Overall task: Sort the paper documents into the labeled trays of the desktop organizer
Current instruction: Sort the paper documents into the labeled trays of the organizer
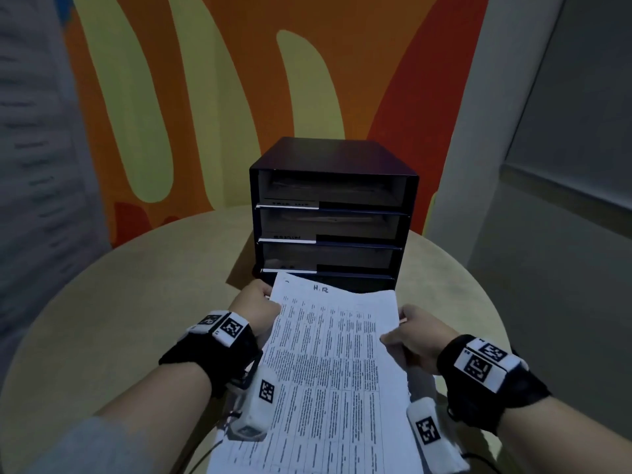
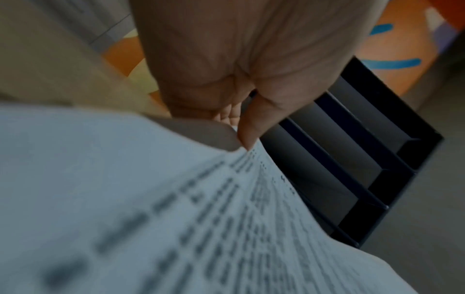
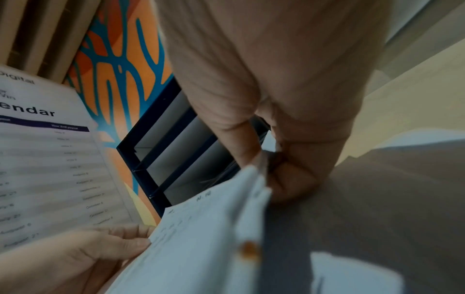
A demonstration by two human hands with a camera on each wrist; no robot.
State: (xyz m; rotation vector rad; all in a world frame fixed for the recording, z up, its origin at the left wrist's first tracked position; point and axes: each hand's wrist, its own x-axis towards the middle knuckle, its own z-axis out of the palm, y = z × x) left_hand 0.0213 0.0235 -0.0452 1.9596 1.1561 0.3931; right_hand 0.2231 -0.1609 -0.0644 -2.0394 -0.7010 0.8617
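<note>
The printed sheet marked "H.R" is pinched at both edges by the left hand and right hand; it should be kept level and slid into the organizer tray with the matching label.

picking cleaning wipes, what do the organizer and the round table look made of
Organizer: dark, thin flat panels with a faint sheen, so likely plastic or coated metal; hard to say which.
Table: pale beige, matte, with no visible grain, probably laminate or painted board.
</note>
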